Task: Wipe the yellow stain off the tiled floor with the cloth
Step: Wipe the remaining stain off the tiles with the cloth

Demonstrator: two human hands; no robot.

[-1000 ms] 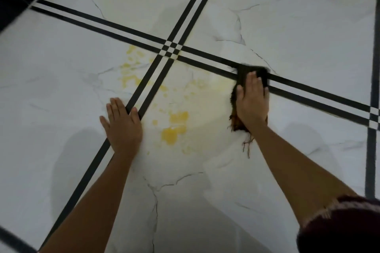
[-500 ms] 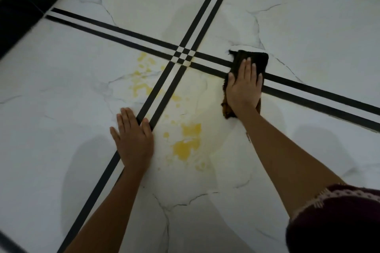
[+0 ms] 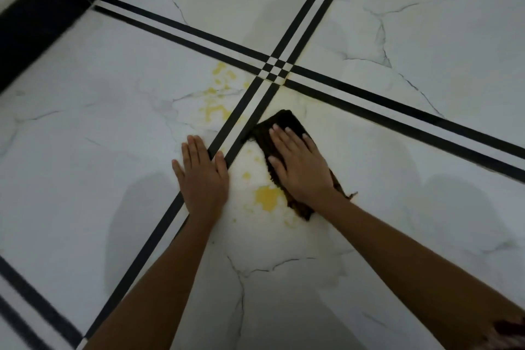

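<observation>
Cloth (image 3: 284, 125), pressed under the flat right hand (image 3: 301, 170), touches the yellow stain (image 3: 268, 198) at its edge. Left hand (image 3: 203, 176) lies flat across black stripes (image 3: 159, 239) on the white tiled floor (image 3: 85, 150).

right hand (image 3: 302, 166) flat on dark cloth (image 3: 284, 122) beside yellow stain (image 3: 267, 197), left hand (image 3: 203, 176) on tiled floor (image 3: 85, 128)

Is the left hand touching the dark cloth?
Apart. The head view shows bare floor between the left hand and the cloth; only the right hand presses it.
</observation>
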